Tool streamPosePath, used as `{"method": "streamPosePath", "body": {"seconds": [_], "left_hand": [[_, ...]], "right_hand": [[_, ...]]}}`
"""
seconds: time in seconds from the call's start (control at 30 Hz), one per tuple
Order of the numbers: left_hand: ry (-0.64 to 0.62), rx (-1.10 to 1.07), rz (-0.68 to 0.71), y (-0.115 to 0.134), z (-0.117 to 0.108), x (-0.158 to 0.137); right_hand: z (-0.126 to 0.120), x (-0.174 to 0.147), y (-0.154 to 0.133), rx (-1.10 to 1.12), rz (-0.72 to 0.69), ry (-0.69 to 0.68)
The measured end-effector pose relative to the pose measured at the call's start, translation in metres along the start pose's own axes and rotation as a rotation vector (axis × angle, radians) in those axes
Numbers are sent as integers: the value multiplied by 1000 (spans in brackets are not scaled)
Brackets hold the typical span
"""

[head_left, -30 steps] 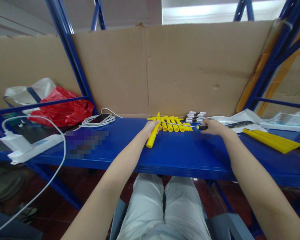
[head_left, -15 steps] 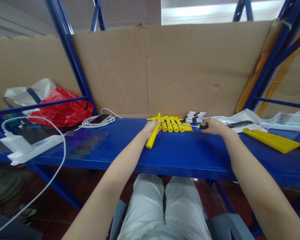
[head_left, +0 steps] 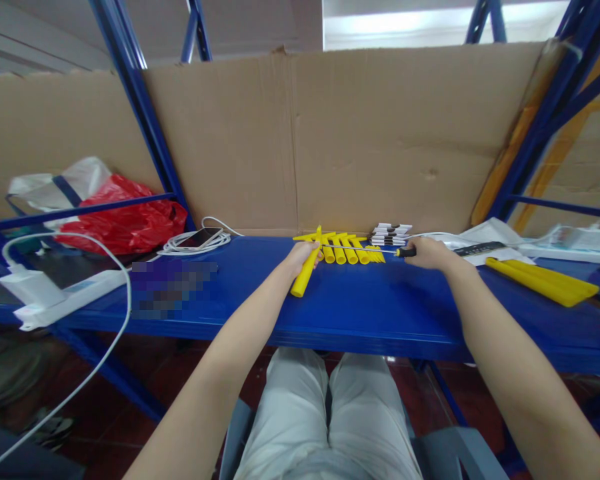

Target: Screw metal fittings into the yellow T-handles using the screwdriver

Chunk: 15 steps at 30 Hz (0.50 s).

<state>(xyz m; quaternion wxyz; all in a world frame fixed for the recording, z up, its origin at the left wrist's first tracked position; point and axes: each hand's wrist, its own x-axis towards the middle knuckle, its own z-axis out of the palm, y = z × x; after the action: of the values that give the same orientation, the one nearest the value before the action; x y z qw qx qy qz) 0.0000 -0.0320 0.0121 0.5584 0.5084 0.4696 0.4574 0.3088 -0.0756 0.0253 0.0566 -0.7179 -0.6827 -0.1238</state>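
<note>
My left hand [head_left: 305, 255] is closed around a yellow plastic piece [head_left: 304, 279] with a tube-like lower end and a pointed, crossed top. In my right hand [head_left: 424, 253] is the black and yellow handle of a screwdriver [head_left: 375, 250]. Its long thin shaft runs left, level with the table, and its tip meets the upper part of the yellow piece or lies just by it; I cannot tell which. Behind the shaft, a row of several similar yellow pieces [head_left: 351, 254] lies side by side on the blue table [head_left: 370, 307].
White packs with dark bands [head_left: 391, 234] are stacked against the cardboard panel [head_left: 380, 140]. Long yellow pieces [head_left: 545, 281] lie at the right. To the left are a phone [head_left: 203, 237], a coiled white cable [head_left: 173, 250], a power strip [head_left: 70, 303] and a red bag [head_left: 125, 217].
</note>
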Motion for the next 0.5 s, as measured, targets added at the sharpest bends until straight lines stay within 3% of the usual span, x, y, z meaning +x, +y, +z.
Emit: {"method": "streamPosePath", "body": {"seconds": [0.4,0.5], "left_hand": [[-2,25,3,0,-1,0],[-4,18,6,0,-1,0]], "right_hand": [[-5,-2,-3,18,11,-43],[-4,-2,-2,-6,2,0]]}}
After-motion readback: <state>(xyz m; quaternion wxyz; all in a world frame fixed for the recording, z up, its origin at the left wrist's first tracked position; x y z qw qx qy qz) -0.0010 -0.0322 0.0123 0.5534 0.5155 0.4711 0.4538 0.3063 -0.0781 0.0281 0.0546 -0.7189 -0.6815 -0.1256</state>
